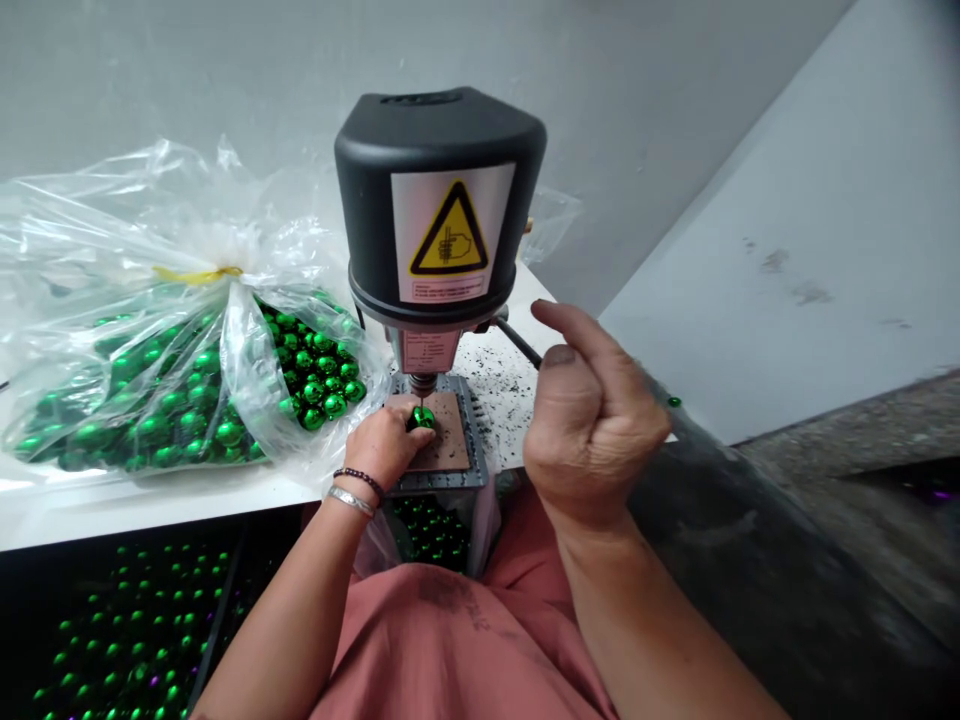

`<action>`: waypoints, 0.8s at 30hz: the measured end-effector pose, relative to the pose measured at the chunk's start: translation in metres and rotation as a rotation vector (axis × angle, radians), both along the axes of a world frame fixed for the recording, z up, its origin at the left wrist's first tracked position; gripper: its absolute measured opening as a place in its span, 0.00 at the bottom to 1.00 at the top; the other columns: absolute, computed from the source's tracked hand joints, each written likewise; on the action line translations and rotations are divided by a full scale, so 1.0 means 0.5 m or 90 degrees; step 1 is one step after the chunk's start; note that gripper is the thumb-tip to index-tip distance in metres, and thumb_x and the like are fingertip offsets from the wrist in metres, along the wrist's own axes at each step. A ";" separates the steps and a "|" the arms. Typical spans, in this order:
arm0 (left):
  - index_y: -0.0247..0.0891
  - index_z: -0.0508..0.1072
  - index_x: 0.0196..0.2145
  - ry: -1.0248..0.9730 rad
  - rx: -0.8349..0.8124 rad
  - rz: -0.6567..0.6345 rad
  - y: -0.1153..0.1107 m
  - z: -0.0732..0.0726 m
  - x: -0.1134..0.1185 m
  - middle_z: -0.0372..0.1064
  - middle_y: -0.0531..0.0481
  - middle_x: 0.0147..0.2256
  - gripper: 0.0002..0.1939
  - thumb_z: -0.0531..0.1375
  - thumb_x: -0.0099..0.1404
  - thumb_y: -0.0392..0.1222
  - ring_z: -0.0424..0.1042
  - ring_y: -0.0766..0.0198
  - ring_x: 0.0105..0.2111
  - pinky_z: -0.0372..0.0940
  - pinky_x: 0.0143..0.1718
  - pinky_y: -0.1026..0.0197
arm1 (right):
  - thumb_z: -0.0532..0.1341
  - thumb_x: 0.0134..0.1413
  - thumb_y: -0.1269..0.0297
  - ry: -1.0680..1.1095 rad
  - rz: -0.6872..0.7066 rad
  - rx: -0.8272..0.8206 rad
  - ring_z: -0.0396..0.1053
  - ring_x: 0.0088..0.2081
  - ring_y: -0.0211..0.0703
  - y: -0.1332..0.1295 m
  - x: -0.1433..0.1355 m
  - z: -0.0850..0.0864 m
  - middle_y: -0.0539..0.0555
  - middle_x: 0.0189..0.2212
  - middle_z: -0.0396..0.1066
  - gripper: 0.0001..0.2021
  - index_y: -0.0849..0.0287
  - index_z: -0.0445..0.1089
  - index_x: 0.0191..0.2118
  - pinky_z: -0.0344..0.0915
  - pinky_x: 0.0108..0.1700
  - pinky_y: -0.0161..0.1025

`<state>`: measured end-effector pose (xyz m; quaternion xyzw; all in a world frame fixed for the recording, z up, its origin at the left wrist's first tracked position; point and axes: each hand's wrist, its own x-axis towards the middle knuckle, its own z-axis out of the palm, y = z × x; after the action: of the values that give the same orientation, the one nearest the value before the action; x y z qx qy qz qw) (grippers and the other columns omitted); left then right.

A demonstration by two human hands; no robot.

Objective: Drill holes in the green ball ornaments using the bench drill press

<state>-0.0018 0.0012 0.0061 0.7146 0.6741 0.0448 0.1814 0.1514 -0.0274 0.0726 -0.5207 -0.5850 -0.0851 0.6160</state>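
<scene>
A black-topped drill press (364,210) with a yellow warning sign stands in front of me. Beneath its bit, my left hand (382,445) pinches a shiny green ball (424,418) against the brown board (450,445) on the press base. The bit comes down at the top of the ball; whether it has entered the ball I cannot tell. To the right, my right hand (581,425) is closed round the end of the dark feed lever (519,340), with the index finger stretched out past it.
A clear plastic bag (240,350) tied with yellow, full of green balls, lies left on the white table (300,492). Dark shavings (506,395) litter the table by the base. More green balls (431,530) sit below the base and in a dark container (135,630) lower left.
</scene>
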 end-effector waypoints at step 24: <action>0.43 0.73 0.37 -0.034 0.027 0.013 -0.010 -0.004 0.000 0.75 0.46 0.34 0.13 0.56 0.58 0.51 0.73 0.56 0.35 0.61 0.33 0.60 | 0.51 0.53 0.69 0.030 -0.012 0.065 0.68 0.26 0.37 0.012 -0.007 -0.073 0.50 0.27 0.70 0.14 0.51 0.70 0.42 0.64 0.29 0.36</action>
<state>-0.0016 -0.0037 0.0040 0.7098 0.6752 0.0801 0.1840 0.1481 -0.0216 0.0362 -0.4960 -0.5601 -0.1082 0.6547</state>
